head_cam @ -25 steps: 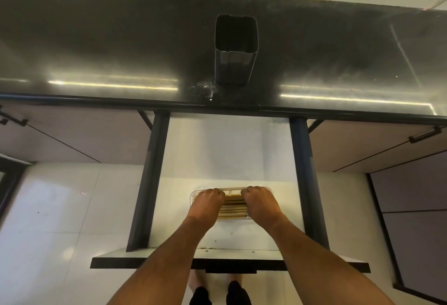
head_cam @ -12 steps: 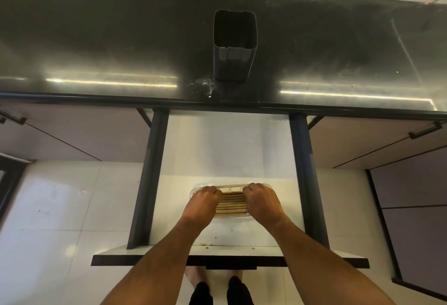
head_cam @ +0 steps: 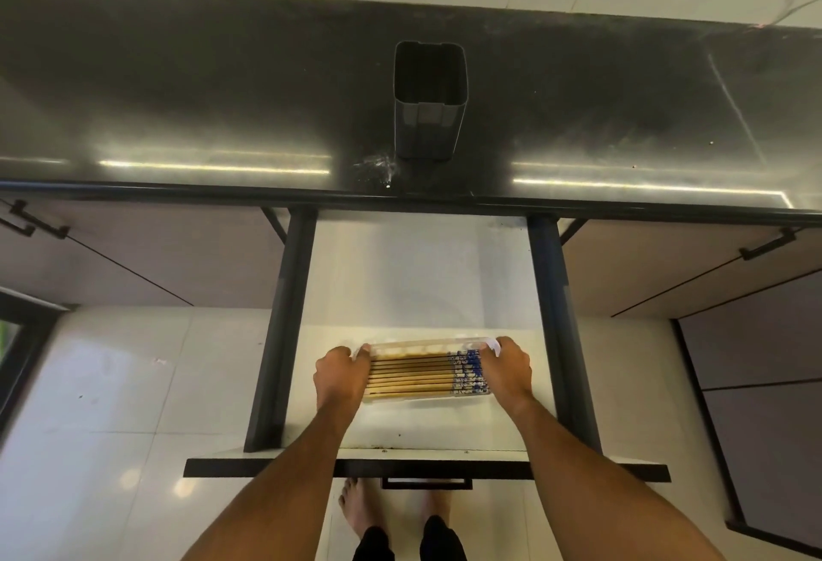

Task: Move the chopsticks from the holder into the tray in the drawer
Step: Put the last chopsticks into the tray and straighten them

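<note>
Several wooden chopsticks (head_cam: 413, 376) with blue-patterned ends lie side by side in a clear plastic tray (head_cam: 422, 344) on the floor of the open drawer (head_cam: 400, 285). My left hand (head_cam: 340, 378) covers the tray's left end, its fingers curled over the rim. At the right end, my right hand (head_cam: 507, 369) grips the rim in the same way. The dark square holder (head_cam: 429, 102) stands upright on the black counter, and nothing shows inside it.
The black counter (head_cam: 178, 107) runs across the top, its front edge overhanging the drawer. Dark drawer rails (head_cam: 284, 320) flank the tray on both sides. Closed cabinet fronts with bar handles (head_cam: 767, 245) sit left and right. Bare feet show on the tiled floor below.
Both hands have slid apart from the middle of the tray to its two ends, uncovering the row of chopsticks. The tray has stayed in place in the drawer.
</note>
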Demonstrator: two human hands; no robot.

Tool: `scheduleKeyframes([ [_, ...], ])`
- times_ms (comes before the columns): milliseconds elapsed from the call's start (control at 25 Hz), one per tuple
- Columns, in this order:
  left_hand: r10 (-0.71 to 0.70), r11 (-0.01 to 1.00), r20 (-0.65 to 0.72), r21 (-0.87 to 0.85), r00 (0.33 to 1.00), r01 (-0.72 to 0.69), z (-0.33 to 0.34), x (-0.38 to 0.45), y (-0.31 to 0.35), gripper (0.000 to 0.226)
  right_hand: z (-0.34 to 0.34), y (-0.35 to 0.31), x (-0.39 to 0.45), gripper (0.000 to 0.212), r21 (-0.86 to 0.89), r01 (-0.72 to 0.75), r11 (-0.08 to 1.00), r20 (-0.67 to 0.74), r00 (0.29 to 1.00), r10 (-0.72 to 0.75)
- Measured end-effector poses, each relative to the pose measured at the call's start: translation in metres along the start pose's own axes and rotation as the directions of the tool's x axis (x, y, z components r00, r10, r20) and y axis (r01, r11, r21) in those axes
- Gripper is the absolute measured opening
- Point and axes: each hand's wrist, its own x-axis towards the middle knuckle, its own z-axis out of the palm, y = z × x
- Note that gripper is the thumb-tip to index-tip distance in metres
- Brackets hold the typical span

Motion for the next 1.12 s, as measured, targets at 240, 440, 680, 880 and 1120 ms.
scheduleKeyframes([
  [240,-0.08,0.979,-0.02,-0.188,0.997,0.075,0.009,0.003,-0.004,0.027,0.003,0.005,0.002,0.025,0.152,-0.096,0.984,-0.056,0.993,0.105],
  [440,-0.047,0.977,-0.026,-0.208,0.999,0.041,0.012,0.003,-0.007,0.021,0.006,0.006,-0.002,0.025,0.148,-0.096,0.984,-0.087,0.99,0.11],
  [680,-0.008,0.98,-0.042,-0.198,0.999,0.0,0.009,0.003,-0.007,0.023,0.006,0.004,-0.007,0.026,0.119,-0.087,0.989,-0.089,0.991,0.098],
  [880,-0.011,0.99,0.01,-0.139,1.0,0.013,0.007,0.005,-0.005,0.023,0.006,0.0,-0.009,0.027,0.127,-0.085,0.988,-0.076,0.993,0.095],
  [1120,-0.017,0.997,0.085,-0.077,0.996,0.024,0.008,0.011,0.0,0.021,0.003,-0.006,-0.011,0.029,0.104,-0.112,0.988,0.013,0.994,0.111],
])
